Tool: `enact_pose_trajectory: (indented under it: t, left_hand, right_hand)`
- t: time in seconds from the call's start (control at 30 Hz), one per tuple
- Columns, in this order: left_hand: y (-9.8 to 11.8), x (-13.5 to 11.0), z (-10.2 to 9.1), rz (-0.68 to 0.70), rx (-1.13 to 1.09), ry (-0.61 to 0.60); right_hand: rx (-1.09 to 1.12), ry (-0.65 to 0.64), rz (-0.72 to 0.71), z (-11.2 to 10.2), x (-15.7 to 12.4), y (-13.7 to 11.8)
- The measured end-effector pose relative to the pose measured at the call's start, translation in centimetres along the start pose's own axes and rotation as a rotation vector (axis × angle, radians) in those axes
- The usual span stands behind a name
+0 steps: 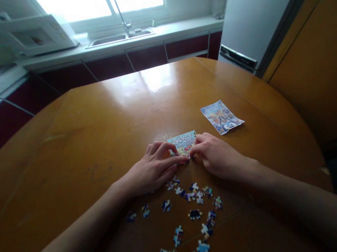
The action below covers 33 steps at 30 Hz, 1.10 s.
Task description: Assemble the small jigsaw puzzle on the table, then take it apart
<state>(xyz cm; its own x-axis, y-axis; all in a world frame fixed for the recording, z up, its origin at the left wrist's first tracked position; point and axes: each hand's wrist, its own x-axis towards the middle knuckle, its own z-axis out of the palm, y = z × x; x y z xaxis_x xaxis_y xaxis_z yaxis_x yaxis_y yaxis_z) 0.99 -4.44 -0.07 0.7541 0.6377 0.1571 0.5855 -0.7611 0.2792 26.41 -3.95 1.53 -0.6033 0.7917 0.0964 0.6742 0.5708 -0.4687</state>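
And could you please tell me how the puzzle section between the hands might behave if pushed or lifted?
The puzzle section would probably slide easily, since it lies flat on a table with a glossy sheen. Lifted by one edge, it may bend or come apart, as the loose pieces show interlocking tabs. It is likely light, since it looks thin.

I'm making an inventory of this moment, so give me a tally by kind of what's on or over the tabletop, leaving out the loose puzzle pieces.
Hands: 2 (left hand, right hand)
Joined puzzle section: 1
Printed picture sheet: 1
Total: 4
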Motion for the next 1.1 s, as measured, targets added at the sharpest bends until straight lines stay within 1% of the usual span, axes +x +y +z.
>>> enact_pose_trajectory:
  t: [0.1,0.17,0.27,0.37,0.43,0.5,0.6,0.73,0.83,1.0,1.1]
  left_hand:
    - [0.0,0.1,-0.1,-0.001,-0.034,0.014]
    - [-0.1,0.1,-0.1,-0.014,-0.049,0.019]
    - [-0.2,0.1,-0.1,-0.042,-0.072,0.033]
    - [-0.2,0.1,-0.1,-0.048,-0.094,0.069]
    - [-0.2,0.1,-0.1,-0.029,-0.086,0.082]
    - [-0.2,0.0,-0.1,-0.009,-0.072,0.089]
    - [-0.2,-0.1,0.0,0.003,-0.064,0.096]
    - [-0.3,-0.1,0.0,-0.014,-0.059,0.076]
    - [-0.3,-0.1,0.0,-0.033,-0.065,0.06]
    - [-0.1,-0.1,-0.1,-0.075,-0.075,0.051]
    - [0.0,-0.1,-0.2,-0.083,-0.082,0.038]
  right_hand:
    - [0.021,0.004,-0.01,-0.1,0.0,-0.3]
    - [0.054,0.04,0.006,-0.5,0.1,-0.3]
    - [0.116,0.189,0.079,-1.6,0.3,0.4]
    - [0.132,0.347,0.165,-2.7,0.5,1.6]
    - [0.117,0.374,0.21,-3.0,0.5,2.2]
    - [0.097,0.328,0.245,-3.0,0.5,2.4]
    - [0.059,0.202,0.3,-2.5,0.4,2.2]
    - [0.004,0.089,0.331,-2.0,0.4,2.0]
    - [-0.024,0.062,0.345,-1.9,0.4,1.8]
    - [-0.005,0.066,0.37,-2.1,0.3,1.4]
    - [0.04,0.032,0.341,-2.1,0.3,1.0]
